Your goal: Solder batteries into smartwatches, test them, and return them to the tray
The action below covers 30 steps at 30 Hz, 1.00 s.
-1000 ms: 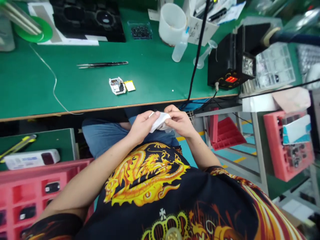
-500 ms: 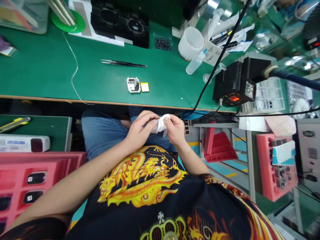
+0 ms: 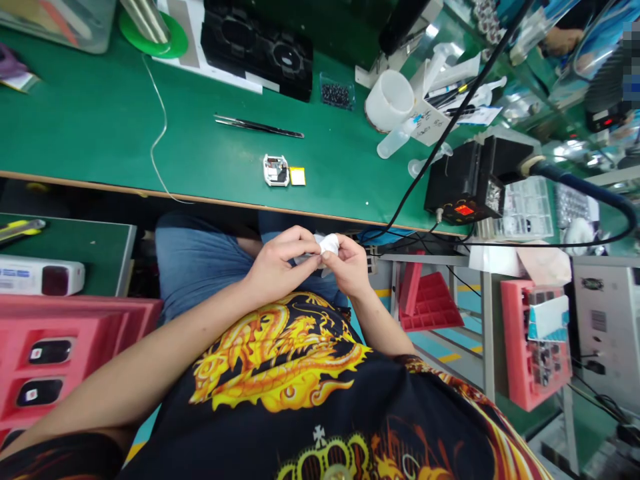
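My left hand (image 3: 287,261) and my right hand (image 3: 349,265) meet over my lap, just below the bench edge. Between them is a crumpled white thin sheet (image 3: 329,244), tissue or soft film; I cannot tell which. Both hands pinch it between thumb and fingers, and much of it is hidden by them. On the green bench ahead lies an opened white watch-like case (image 3: 276,171) with small electronics showing. Touching or very near its right side is a small battery-like pouch (image 3: 297,176) with a yellow edge. Black tweezers (image 3: 260,126) lie behind the case.
A black fixture (image 3: 257,50) and a box of small black parts (image 3: 337,93) stand behind. To the right are a white cup (image 3: 390,100), a black powered unit (image 3: 457,180) and a hanging cable (image 3: 433,137). Pink trays (image 3: 100,333) flank me. A co-worker's hand (image 3: 563,40) shows far right.
My hands have drawn closer together, and less of the white sheet shows between them. The camera view has shifted slightly; the bench items lie as before.
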Available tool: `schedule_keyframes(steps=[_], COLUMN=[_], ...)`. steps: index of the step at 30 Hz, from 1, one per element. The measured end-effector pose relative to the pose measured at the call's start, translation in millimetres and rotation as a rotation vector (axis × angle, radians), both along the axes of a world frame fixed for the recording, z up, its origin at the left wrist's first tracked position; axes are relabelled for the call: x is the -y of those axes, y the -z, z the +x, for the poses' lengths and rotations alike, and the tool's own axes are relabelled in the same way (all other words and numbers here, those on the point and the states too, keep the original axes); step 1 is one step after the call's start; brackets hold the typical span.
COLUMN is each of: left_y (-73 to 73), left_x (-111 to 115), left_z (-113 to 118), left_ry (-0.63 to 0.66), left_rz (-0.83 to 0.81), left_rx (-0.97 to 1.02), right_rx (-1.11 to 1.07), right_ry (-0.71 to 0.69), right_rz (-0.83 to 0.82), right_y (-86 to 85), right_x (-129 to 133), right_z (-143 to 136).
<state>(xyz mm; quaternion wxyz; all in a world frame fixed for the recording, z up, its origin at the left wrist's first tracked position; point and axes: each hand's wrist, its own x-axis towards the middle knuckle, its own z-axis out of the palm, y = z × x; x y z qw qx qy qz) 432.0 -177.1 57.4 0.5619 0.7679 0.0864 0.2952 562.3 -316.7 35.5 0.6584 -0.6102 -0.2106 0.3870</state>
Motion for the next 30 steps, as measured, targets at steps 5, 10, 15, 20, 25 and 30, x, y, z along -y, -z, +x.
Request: schedule_keyframes(steps=[5,10,15,20,25,30], left_y=[-7.5,-3.8,-7.1,-9.5,-10.9,-48.0], left_x=[-0.6,-3.8,0.6,-2.2,-20.9,-27.2], left_z=[-6.2,-5.3,-1.4,14.8,25.0,0.4], left_ry=[-0.105,-0.104,-0.184,-0.047,0.058,0.064], left_rz=[0.085,0.007,0.003,-0.047,0.0,0.043], left_rx=[-0.023,-0.019,-0.011,-0.073,-0.095,-0.084], right_rx=[0.081,-0.043,-0.125,-0.094,0.005,0.155], right_ry=[-0.028,-0.018,0.021,0.008,0.017,-0.026], right_rz=[0.009,0.024,0.027,0.107,0.193,0.153], right_y=[-7.2,-1.9,-2.8,-0.7,-7.6,-32.8], right_x=[2.0,-5.0,-3.6,5.2,2.3,-12.3], right_z=[3.0,-5.2,-8.1,14.6,34.5,30.5])
